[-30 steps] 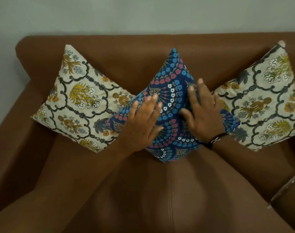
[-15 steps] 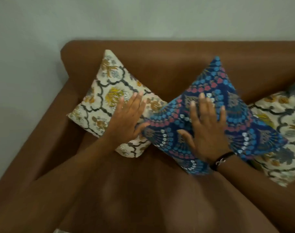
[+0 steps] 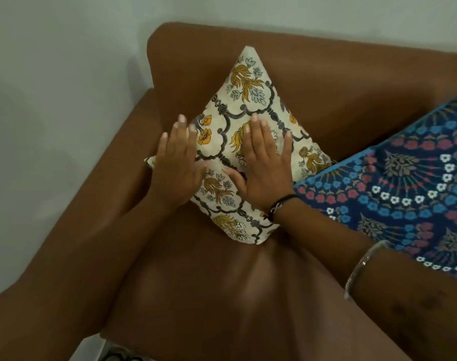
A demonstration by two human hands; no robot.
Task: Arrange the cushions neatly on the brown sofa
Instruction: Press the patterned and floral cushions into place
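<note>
Brown sofa [image 3: 326,82] is seen beneath and beyond both hands, with its armrest just left of the left hand [image 3: 176,162]. Blue cushion [image 3: 409,183] lies just right of the right hand [image 3: 265,162], its corner overlapping the cream floral cushion [image 3: 248,100]. The cream cushion is stood on one corner, diamond-wise, against the backrest, under both hands. Left hand: fingers spread, flat at the cushion's left corner. Right hand: fingers spread, palm pressed on the cushion's centre. Nothing is gripped. A black wrist cord [image 3: 280,204] is noted. Risk judged: if pressure is uneven, the cushion could be tipped or slid on the smooth seat; the blue cushion could be nudged out of line by the right forearm.
</note>
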